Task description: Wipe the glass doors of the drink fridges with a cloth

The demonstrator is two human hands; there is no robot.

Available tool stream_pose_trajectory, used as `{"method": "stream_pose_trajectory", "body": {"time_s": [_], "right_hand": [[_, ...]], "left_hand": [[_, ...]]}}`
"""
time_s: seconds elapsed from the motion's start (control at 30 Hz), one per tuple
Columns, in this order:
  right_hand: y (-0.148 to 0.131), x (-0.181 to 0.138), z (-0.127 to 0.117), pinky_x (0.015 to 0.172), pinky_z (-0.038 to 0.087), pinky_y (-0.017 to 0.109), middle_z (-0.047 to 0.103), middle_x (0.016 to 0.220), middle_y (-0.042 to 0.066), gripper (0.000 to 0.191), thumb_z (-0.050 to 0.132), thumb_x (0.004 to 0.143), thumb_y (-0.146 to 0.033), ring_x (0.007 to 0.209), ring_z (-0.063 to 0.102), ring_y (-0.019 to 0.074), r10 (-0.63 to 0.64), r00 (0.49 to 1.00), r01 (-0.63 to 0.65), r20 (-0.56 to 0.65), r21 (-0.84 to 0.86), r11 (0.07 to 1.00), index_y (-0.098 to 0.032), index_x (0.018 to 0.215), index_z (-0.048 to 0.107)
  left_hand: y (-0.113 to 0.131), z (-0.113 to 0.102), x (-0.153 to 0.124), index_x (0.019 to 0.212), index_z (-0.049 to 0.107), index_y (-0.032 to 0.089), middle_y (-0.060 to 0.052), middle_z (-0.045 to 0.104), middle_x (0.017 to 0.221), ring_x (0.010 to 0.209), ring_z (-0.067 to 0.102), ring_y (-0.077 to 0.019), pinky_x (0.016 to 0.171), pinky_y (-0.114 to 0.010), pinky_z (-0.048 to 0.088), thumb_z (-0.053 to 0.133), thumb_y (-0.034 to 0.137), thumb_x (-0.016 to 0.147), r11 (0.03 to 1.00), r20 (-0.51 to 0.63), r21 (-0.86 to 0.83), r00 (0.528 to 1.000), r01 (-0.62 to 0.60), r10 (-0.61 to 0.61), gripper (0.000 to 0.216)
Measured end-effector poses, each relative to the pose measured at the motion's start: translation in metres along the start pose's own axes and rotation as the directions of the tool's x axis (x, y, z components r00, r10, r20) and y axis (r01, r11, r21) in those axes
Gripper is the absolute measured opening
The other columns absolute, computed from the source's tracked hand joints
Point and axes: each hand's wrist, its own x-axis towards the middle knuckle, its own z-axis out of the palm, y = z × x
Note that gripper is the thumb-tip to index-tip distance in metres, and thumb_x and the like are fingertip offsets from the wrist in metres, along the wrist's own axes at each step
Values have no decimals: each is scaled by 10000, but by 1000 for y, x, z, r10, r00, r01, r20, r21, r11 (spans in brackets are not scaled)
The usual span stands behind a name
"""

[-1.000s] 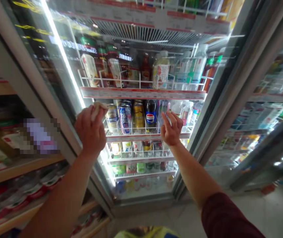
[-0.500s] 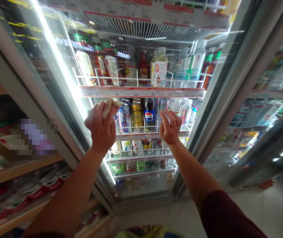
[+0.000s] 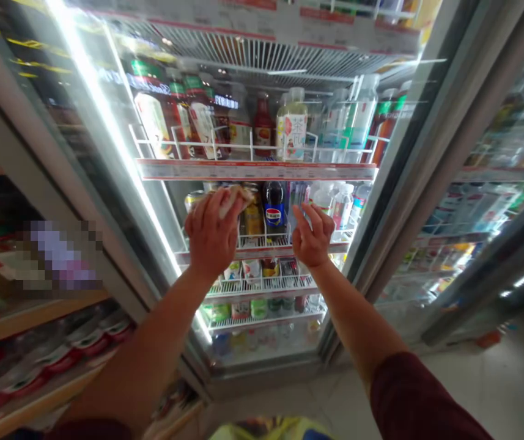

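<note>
My left hand (image 3: 211, 235) presses a crumpled pale cloth (image 3: 232, 198) against the glass door (image 3: 119, 177) of a drinks fridge, its fingers closed over the cloth. Behind the glass at that spot stand cans and a dark cola bottle (image 3: 274, 208) on a wire shelf (image 3: 266, 247). My right hand (image 3: 312, 235) is raised beside the left one, fingers apart and bent, palm toward the glass, holding nothing.
The shelf above (image 3: 257, 170) carries tall bottles; lower shelves hold small cups. A wooden rack (image 3: 27, 318) of goods stands at the left. A second fridge door (image 3: 486, 201) stands at the right. Pale floor tiles (image 3: 509, 391) lie at lower right.
My left hand has slid the cloth to the right across the glass, from the door's left edge to in front of the cans. The right hand has barely moved.
</note>
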Motion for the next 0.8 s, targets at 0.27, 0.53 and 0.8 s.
{"method": "stream_pose_trajectory", "body": {"time_s": [0.27,0.53,0.8], "right_hand": [[1,-6,3,1129,405,414,657,1367,56,533,468,954,-226,1323,530,239,57,993,-54,105,-34,998,-305,1470,575],[2,-5,2,1118,417,407,662,1359,49,564,478,947,-213,1313,540,237,51,995,-49,87,-31,998,-316,1498,539],[1,-5,2,1126,406,400,664,1355,72,511,469,952,-220,1321,534,235,46,996,-44,80,-27,999,-275,1442,607]], "left_hand": [[48,8,-71,1523,494,334,-10,624,1455,1372,549,-204,1235,-400,344,550,147,973,947,223,-150,924,-282,311,584],[5,0,18,1551,455,320,-21,454,1609,1480,413,-257,1254,-481,299,533,245,1009,989,62,-26,987,-144,145,552],[41,6,-60,1505,516,352,-11,605,1479,1375,551,-195,1237,-392,338,538,153,976,939,236,-168,912,-301,335,565]]}}
